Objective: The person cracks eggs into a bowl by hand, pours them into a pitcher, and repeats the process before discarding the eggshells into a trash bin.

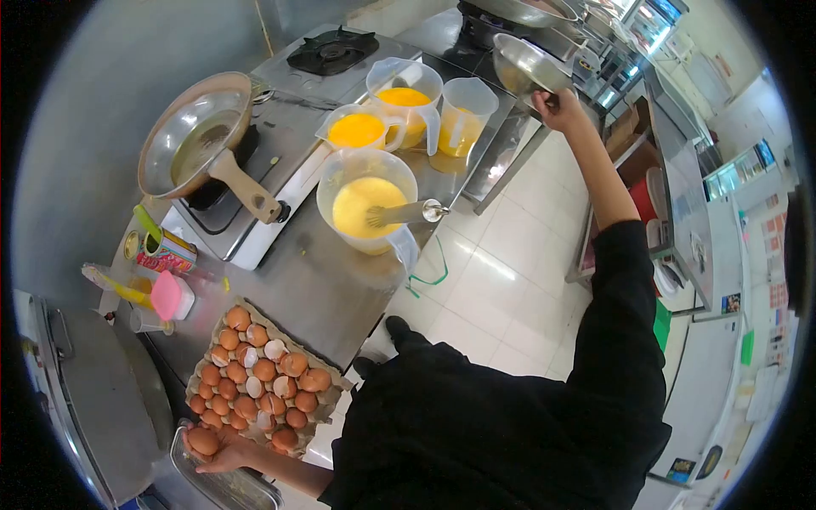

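My left hand (228, 452) is closed around a brown egg (202, 441) at the lower left. It is beside a cardboard egg tray (333, 399) full of brown eggs and broken shells (274, 350). My right hand (557, 109) reaches far out at the upper right, gripping the rim of a shiny metal bowl (525, 66). The bowl is tilted, and what it holds, if anything, cannot be made out. Between my hands, a clear plastic jug (327, 191) holds yellow beaten egg, with a whisk (408, 212) resting in it.
More jugs (470, 100) with yellow liquid stand behind. A frying pan (157, 161) sits on the stove (280, 204), its handle toward the counter (319, 293). A tin can (174, 252) and a pink-lidded tub (170, 293) stand left. A wire basket (255, 493) lies below the tray.
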Tool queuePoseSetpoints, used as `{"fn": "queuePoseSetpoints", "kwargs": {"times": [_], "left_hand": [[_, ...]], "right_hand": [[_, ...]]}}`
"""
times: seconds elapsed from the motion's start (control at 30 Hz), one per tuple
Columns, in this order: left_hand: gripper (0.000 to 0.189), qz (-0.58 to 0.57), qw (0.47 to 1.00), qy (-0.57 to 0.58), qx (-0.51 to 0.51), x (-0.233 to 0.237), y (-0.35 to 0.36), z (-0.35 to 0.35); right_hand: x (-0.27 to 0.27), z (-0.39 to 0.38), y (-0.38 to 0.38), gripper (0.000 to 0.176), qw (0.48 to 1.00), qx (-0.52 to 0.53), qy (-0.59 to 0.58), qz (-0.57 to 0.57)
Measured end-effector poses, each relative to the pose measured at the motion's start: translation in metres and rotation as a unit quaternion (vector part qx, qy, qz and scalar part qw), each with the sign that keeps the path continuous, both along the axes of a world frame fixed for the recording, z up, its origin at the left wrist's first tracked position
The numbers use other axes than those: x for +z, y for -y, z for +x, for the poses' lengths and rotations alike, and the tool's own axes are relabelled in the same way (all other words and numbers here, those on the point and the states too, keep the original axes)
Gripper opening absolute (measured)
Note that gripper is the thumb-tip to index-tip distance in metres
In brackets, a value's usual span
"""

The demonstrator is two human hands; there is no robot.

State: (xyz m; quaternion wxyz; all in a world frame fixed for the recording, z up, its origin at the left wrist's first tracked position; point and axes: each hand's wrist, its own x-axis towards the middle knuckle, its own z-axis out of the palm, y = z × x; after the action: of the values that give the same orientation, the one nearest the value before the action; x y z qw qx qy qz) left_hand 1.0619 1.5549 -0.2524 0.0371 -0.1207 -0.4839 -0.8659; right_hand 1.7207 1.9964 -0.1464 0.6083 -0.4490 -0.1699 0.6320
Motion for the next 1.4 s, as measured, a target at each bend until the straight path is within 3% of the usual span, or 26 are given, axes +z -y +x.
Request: {"fn": "queuePoseSetpoints", "kwargs": {"times": [0.03,0.2,0.33,0.4,0.47,0.53,0.6,0.67,0.87,0.93,1.0,1.13,1.23,1.33,1.37,1.4], "left_hand": [[0.072,-0.003,1.000,-0.006,0.005,-0.002,0.003,-0.003],[0.074,0.010,1.000,0.009,0.014,0.006,0.006,0.006],[0.068,0.060,0.998,0.024,0.019,0.009,0.000,0.012],[0.063,0.088,0.996,0.026,0.013,0.008,0.001,0.015],[0.057,0.115,0.992,0.051,0.020,0.007,0.003,0.016],[0.053,0.151,0.988,0.043,-0.006,0.002,0.012,0.016],[0.051,0.135,0.991,0.006,0.002,0.000,0.022,0.019],[0.049,0.123,0.992,-0.011,0.036,-0.001,0.037,0.022],[0.048,0.007,0.981,0.053,0.186,-0.014,0.086,0.026],[0.041,-0.057,0.990,0.013,0.128,-0.017,0.096,0.031],[0.045,-0.095,0.984,0.047,0.144,-0.015,0.086,0.040],[0.047,-0.124,0.988,0.082,0.047,0.007,0.047,0.057],[0.046,-0.138,0.990,0.016,-0.016,0.005,0.024,0.055],[0.046,-0.157,0.980,0.047,-0.111,0.030,-0.005,0.064],[0.047,-0.180,0.974,-0.052,-0.125,0.020,-0.015,0.060],[0.048,-0.161,0.976,-0.064,-0.135,0.019,-0.025,0.061]], "right_hand": [[0.010,-0.005,0.013,0.019,0.995,0.016,-0.096,-0.007],[0.084,-0.093,0.100,0.019,0.984,0.132,-0.072,0.099],[0.122,-0.168,0.170,0.018,0.946,0.285,0.068,0.136],[0.124,-0.213,0.212,0.014,0.938,0.260,0.208,0.097],[0.104,-0.258,0.252,0.006,0.950,0.225,0.212,0.035],[0.082,-0.283,0.269,0.006,0.867,0.459,0.187,-0.048],[0.044,-0.313,0.276,0.016,0.786,0.568,0.116,-0.216],[-0.008,-0.338,0.281,0.018,0.777,0.578,0.133,-0.210],[-0.167,-0.358,0.283,0.022,0.853,0.486,0.110,-0.158],[-0.173,-0.373,0.291,0.025,0.879,0.420,0.136,-0.184],[-0.191,-0.379,0.298,0.029,0.900,0.386,0.106,-0.174],[-0.181,-0.388,0.308,0.032,0.918,0.350,0.101,-0.158],[-0.165,-0.367,0.310,0.035,0.899,0.401,0.105,-0.140],[-0.172,-0.314,0.310,0.032,0.859,0.482,0.143,-0.096],[-0.175,-0.292,0.309,0.031,0.840,0.510,0.165,-0.077],[-0.171,-0.268,0.305,0.029,0.849,0.486,0.193,-0.069]]}}
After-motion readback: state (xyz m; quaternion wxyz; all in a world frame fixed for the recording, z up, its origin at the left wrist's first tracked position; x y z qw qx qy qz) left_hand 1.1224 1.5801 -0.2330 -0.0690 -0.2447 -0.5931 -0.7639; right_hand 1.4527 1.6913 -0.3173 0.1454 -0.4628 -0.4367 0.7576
